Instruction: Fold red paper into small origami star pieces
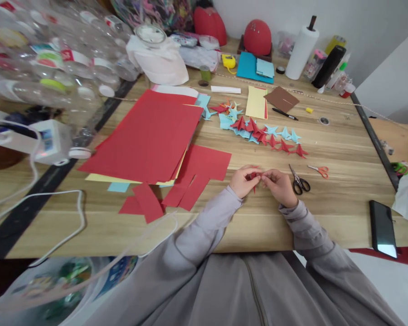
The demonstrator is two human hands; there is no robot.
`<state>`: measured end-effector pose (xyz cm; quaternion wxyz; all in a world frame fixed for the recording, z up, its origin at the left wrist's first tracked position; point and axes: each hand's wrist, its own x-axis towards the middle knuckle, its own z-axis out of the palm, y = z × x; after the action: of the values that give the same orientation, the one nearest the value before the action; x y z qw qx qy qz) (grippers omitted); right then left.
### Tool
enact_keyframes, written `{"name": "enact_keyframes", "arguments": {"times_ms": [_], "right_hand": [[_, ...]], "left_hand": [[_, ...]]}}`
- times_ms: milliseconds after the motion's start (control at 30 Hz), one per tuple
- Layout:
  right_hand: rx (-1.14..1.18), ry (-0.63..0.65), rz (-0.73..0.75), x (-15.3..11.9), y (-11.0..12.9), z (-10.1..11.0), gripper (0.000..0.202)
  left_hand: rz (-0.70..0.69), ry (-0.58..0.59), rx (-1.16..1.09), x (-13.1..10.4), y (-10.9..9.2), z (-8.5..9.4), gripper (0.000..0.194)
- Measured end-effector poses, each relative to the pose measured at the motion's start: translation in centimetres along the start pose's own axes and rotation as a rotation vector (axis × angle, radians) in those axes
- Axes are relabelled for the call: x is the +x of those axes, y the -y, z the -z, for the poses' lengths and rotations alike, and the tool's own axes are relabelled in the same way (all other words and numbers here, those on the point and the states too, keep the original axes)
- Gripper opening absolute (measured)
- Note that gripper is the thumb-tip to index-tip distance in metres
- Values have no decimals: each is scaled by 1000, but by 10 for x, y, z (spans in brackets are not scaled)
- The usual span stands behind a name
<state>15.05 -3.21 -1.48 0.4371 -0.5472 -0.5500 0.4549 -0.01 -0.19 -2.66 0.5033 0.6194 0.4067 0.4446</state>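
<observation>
Between my two hands, near the front middle of the table, is a small folded piece of red paper (254,186), mostly hidden by the fingers. My left hand (243,182) pinches it from the left, and my right hand (279,185) pinches its right side. Black-handled scissors (301,183) lie just right of my right hand, with small orange scissors (321,170) beyond them. Behind the hands, folded red paper cranes (272,141) and light blue paper cranes (285,133) stand in uneven rows. Cut red paper pieces (195,190) lie to the left.
A stack of red sheets (149,136) covers the left middle. Behind it stand a white bag (159,61) and many plastic bottles (75,63). Yellow paper (256,102), brown paper (282,98) and a black pen (285,114) lie farther back. A phone (383,228) rests at the right edge; a white cable (81,213) crosses the left.
</observation>
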Motion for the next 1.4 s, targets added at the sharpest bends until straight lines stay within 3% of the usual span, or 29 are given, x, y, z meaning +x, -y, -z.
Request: {"name": "enact_keyframes", "arguments": {"times_ms": [433, 633, 800, 1067, 1400], "right_hand": [[-285, -63, 181, -6, 10, 2, 12], [-335, -65, 213, -7, 14, 2, 10], [-289, -45, 165, -8, 14, 1, 9], [50, 6, -40, -7, 9, 2, 17], [106, 24, -113, -7, 12, 2, 20]], "left_hand": [[-158, 11, 201, -6, -5, 1, 8], [-316, -1, 354, -9, -5, 1, 9], [-370, 31, 443, -11, -5, 2, 11], [-337, 35, 408, -12, -9, 2, 10], [-300, 56, 376, -11, -12, 3, 9]]}}
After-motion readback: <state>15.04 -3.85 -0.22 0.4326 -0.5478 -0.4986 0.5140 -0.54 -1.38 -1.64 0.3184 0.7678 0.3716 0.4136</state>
